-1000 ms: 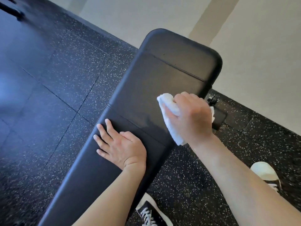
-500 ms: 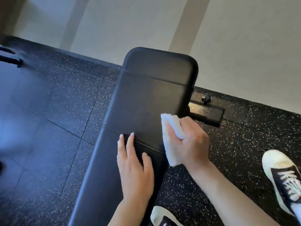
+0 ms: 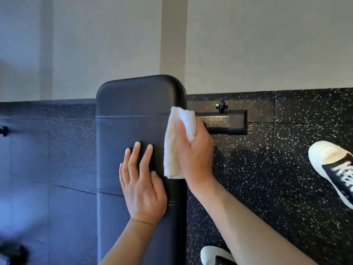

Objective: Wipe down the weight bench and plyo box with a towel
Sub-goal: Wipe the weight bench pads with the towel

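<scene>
1. Both forearms are bare; no sleeves show.
2. The left hand [image 3: 142,186] has a thin thread-like band at the wrist.
3. The right hand [image 3: 194,155] wears nothing.
4. Right shoe [image 3: 332,169]: dark canvas, white rubber toe cap and sole, white laces.
5. Left shoe [image 3: 215,255]: white toe, dark upper, mostly hidden.

Blk padded weight bench [image 3: 122,134] on speckled rubber floor [image 3: 267,169], left hand [image 3: 142,186] flat on top
</scene>
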Motion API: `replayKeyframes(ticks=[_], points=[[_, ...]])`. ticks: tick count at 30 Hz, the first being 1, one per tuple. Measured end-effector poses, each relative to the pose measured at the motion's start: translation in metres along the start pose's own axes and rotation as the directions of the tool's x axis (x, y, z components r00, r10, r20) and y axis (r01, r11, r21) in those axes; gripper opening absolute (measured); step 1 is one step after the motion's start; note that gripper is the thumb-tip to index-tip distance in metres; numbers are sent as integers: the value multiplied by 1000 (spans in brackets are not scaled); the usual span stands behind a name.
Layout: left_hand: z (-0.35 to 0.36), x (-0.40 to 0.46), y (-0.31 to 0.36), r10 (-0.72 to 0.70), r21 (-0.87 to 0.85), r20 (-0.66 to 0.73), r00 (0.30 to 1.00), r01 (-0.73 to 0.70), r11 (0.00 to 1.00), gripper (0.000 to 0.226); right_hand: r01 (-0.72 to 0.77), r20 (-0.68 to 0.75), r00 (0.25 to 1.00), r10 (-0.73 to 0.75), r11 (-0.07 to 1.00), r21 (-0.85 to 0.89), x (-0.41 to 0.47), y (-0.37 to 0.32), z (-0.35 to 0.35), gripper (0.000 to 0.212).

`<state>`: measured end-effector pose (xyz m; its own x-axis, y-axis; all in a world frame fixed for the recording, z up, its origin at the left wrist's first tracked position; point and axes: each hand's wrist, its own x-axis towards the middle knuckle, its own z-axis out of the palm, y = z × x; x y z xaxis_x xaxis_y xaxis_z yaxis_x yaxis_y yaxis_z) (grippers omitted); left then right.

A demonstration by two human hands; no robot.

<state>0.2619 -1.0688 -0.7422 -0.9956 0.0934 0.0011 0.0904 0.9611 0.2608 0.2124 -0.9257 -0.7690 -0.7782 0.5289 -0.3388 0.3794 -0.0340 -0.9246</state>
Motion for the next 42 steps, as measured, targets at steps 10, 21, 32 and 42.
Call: replayKeyframes(ticks=[10, 21, 32, 42], points=[[3, 5, 2, -19, 33, 27, 999, 18, 999, 63, -55, 97, 994, 54, 998, 3, -94, 43, -26, 36], [1, 5, 0, 2, 37, 38, 999, -3, 999, 60, -67, 42, 997, 64, 995, 80, -2, 7, -6, 20], [2, 9, 1, -25, 51, 47, 999, 22, 998, 63, 479, 441, 835, -330, 830, -286, -64, 30, -51, 26], [-2, 6, 0, -157, 6, -8, 988, 157, 988, 71, 849, 694, 527, -490, 335, -408, 13, -20, -20, 25]])
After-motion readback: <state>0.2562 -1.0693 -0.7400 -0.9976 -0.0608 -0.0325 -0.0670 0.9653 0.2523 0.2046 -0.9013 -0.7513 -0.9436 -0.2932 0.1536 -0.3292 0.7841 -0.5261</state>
